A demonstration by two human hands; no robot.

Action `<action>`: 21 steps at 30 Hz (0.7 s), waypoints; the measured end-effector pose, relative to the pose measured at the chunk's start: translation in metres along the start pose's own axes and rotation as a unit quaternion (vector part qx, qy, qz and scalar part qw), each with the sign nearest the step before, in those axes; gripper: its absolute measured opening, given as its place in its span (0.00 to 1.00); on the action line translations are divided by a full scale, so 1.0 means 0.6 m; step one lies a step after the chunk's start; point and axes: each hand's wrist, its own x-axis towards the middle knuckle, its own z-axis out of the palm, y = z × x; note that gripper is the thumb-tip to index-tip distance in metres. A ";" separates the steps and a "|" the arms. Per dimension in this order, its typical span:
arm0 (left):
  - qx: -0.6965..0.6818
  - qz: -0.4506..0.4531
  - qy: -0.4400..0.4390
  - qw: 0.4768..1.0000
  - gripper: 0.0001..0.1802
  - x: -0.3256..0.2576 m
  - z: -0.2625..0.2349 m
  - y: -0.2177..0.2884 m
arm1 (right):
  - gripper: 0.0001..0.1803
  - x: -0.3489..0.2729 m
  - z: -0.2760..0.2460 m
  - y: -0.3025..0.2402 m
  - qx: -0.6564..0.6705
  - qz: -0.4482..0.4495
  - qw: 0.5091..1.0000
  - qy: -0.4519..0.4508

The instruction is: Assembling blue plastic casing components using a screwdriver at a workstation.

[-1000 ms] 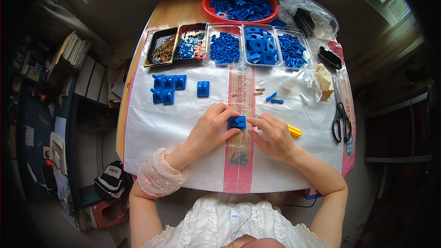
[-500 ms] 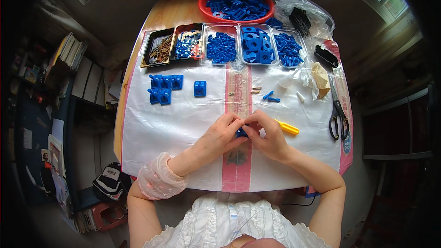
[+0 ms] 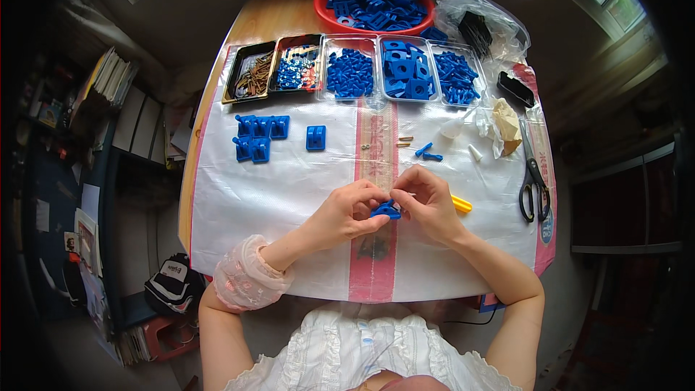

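At the middle of the table's near side my left hand (image 3: pixel 349 210) grips a small blue plastic bracket (image 3: pixel 386 210) between thumb and fingers. Just right of it, my right hand (image 3: pixel 428 206) is closed in a pinch at the bracket's top edge; what sits between those fingertips is too small to make out. A yellow screwdriver handle (image 3: pixel 461 204) shows beyond the right hand, which hides part of it. Farther off lie two blue pegs (image 3: pixel 428 153), a few brass-coloured screws (image 3: pixel 405 142) and tiny nuts (image 3: pixel 365 148).
Blue assembled brackets (image 3: pixel 253 137) sit at the left, with a single bracket (image 3: pixel 316 138) beside them. Behind stands a row of trays, including one of blue pegs (image 3: pixel 351 72) and one of screws (image 3: pixel 253 76). A red basin (image 3: pixel 322 14) is farthest; black scissors (image 3: pixel 534 181) lie right.
My right hand has shifted slightly right, its fingertips drawing a little apart from the left hand's. More of the blue bracket shows now, while the left hand keeps its hold.
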 end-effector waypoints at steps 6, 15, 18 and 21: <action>-0.087 -0.046 0.007 0.995 0.18 0.002 -0.001 0.011 | 0.05 0.000 -0.001 0.000 0.022 -0.008 1.000 0.011; -0.123 -0.056 0.006 0.991 0.17 0.001 -0.002 0.008 | 0.05 -0.002 0.003 0.007 0.021 -0.021 0.999 0.017; -0.125 -0.054 0.002 0.991 0.17 0.002 -0.003 0.006 | 0.05 -0.002 0.004 0.007 0.023 -0.021 0.999 0.016; -0.119 -0.052 -0.002 0.992 0.17 0.001 -0.004 0.006 | 0.05 -0.002 0.005 0.005 0.021 -0.021 0.999 0.017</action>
